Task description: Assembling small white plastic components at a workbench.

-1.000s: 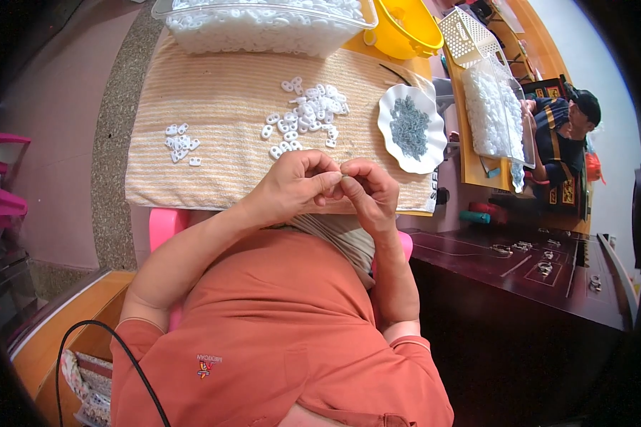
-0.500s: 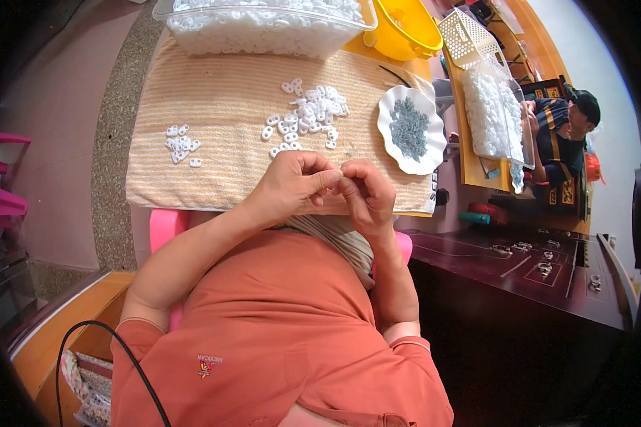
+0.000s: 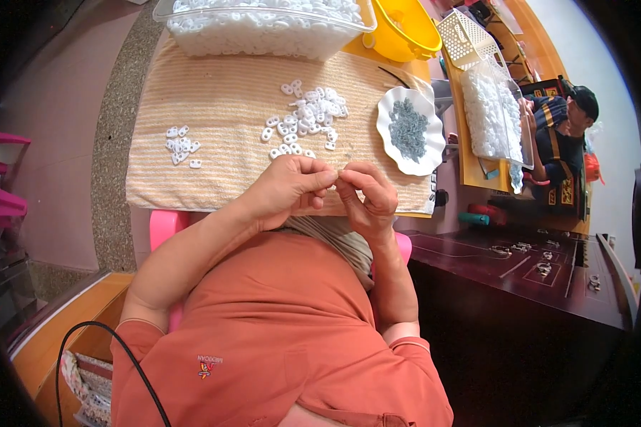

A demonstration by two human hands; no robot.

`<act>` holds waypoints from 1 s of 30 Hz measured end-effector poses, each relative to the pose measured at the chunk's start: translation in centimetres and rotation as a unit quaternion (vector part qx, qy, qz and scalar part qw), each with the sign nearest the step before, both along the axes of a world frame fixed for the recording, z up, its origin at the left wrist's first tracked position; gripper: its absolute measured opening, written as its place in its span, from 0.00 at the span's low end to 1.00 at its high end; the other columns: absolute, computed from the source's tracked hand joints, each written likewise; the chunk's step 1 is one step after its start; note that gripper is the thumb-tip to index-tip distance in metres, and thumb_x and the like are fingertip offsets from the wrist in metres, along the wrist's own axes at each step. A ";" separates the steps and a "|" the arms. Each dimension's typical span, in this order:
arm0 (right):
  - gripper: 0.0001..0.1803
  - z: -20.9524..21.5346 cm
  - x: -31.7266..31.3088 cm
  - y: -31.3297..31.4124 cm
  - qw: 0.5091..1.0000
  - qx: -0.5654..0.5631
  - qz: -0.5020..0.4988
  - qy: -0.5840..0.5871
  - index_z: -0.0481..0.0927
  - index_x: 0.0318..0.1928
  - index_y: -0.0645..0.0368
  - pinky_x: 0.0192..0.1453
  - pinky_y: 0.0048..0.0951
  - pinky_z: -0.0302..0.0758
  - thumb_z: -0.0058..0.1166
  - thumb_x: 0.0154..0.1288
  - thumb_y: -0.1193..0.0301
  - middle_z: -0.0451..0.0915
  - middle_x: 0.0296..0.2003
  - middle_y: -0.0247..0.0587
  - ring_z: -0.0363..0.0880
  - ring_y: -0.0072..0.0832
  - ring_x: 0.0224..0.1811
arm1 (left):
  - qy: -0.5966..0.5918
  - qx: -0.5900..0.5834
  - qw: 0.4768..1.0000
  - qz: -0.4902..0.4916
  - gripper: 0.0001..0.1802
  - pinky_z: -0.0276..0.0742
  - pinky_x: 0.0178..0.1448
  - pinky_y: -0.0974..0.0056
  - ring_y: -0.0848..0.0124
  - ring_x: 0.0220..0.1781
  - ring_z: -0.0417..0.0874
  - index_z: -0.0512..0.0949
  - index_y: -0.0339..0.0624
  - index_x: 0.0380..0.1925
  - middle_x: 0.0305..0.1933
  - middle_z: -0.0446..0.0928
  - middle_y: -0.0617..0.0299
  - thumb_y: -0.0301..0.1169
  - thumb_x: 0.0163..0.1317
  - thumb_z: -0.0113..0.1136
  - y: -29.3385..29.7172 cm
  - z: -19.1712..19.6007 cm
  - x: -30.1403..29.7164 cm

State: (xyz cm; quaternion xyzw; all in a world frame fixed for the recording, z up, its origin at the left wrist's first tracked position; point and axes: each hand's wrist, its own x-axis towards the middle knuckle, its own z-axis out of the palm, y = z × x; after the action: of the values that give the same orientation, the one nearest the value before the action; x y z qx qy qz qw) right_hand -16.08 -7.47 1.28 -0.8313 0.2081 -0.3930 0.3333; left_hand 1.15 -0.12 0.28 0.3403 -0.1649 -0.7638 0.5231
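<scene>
We bring the left hand (image 3: 295, 186) and right hand (image 3: 367, 198) together, thumb and forefinger of each pinched closed, their tips meeting; whatever sits between them is too small to make out, so we cannot tell its direction or long axis. Just beyond our left hand lies a loose heap of white, oval plastic pieces with two holes (image 3: 313, 114), their long axes turned various ways. Well left of the grip is a smaller cluster of white two-holed plastic pieces (image 3: 183, 146); its nearest one lies crosswise to us. Beyond and right of our right hand stands a white, scalloped dish (image 3: 385, 129) of small grey pieces (image 3: 409, 128). Below the grip spreads a beige-striped cloth (image 3: 214, 181). Far beyond stand a clear plastic bin of white pieces (image 3: 263, 35) and a yellow plastic basin (image 3: 399, 48). Nothing stands between the fingertips and the heap except our left hand's knuckles.
</scene>
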 end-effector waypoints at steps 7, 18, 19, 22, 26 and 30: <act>0.11 -0.2 -0.2 -0.2 1.000 0.015 0.007 -0.004 0.80 0.37 0.64 0.36 0.27 0.76 0.60 0.52 0.87 0.79 0.33 0.45 0.80 0.32 0.32 | 0.021 0.023 1.000 0.002 0.08 0.78 0.32 0.76 0.82 0.26 0.77 0.79 0.40 0.39 0.31 0.76 0.69 0.32 0.63 0.63 0.0 -0.1 -0.1; 0.10 0.4 -0.4 -0.5 0.996 0.080 0.043 -0.001 0.80 0.38 0.65 0.36 0.23 0.76 0.59 0.55 0.87 0.79 0.34 0.42 0.79 0.27 0.34 | 0.000 0.004 1.000 0.028 0.08 0.77 0.30 0.76 0.81 0.26 0.77 0.79 0.37 0.39 0.32 0.78 0.66 0.29 0.63 0.62 0.2 0.1 -0.4; 0.10 0.4 -0.4 -0.5 0.996 0.080 0.049 0.007 0.80 0.38 0.65 0.37 0.23 0.76 0.59 0.55 0.86 0.79 0.34 0.42 0.79 0.26 0.34 | 0.000 0.004 1.000 0.028 0.08 0.77 0.30 0.76 0.81 0.26 0.77 0.79 0.37 0.39 0.32 0.78 0.66 0.29 0.63 0.62 0.2 0.1 -0.4; 0.10 0.2 -0.6 -0.5 0.993 0.108 0.051 0.009 0.80 0.39 0.65 0.37 0.22 0.76 0.59 0.55 0.86 0.79 0.35 0.42 0.79 0.26 0.35 | -0.013 -0.005 0.999 0.029 0.08 0.76 0.31 0.76 0.81 0.26 0.76 0.79 0.36 0.39 0.33 0.79 0.65 0.28 0.63 0.61 0.1 0.0 -0.5; 0.10 -0.2 -0.8 -0.4 0.986 0.155 0.055 -0.001 0.80 0.39 0.65 0.38 0.21 0.76 0.58 0.56 0.87 0.79 0.36 0.42 0.79 0.25 0.36 | -0.093 -0.054 0.994 0.035 0.08 0.75 0.32 0.76 0.81 0.28 0.76 0.79 0.35 0.40 0.34 0.80 0.63 0.27 0.64 0.59 0.0 0.1 -0.5; 0.09 -0.8 -0.8 -0.3 0.968 0.239 0.058 -0.048 0.79 0.38 0.67 0.39 0.22 0.77 0.57 0.57 0.88 0.79 0.37 0.44 0.79 0.24 0.37 | -0.159 -0.080 0.983 0.047 0.08 0.75 0.32 0.76 0.81 0.30 0.77 0.79 0.32 0.41 0.34 0.80 0.63 0.25 0.64 0.58 0.1 0.6 -0.7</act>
State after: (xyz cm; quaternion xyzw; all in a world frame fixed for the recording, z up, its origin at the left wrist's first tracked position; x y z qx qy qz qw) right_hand -16.90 -7.76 0.45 -0.7184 0.2312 -0.3508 0.5544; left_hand 0.45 -0.06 0.89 0.4214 -0.2905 -0.6590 0.5512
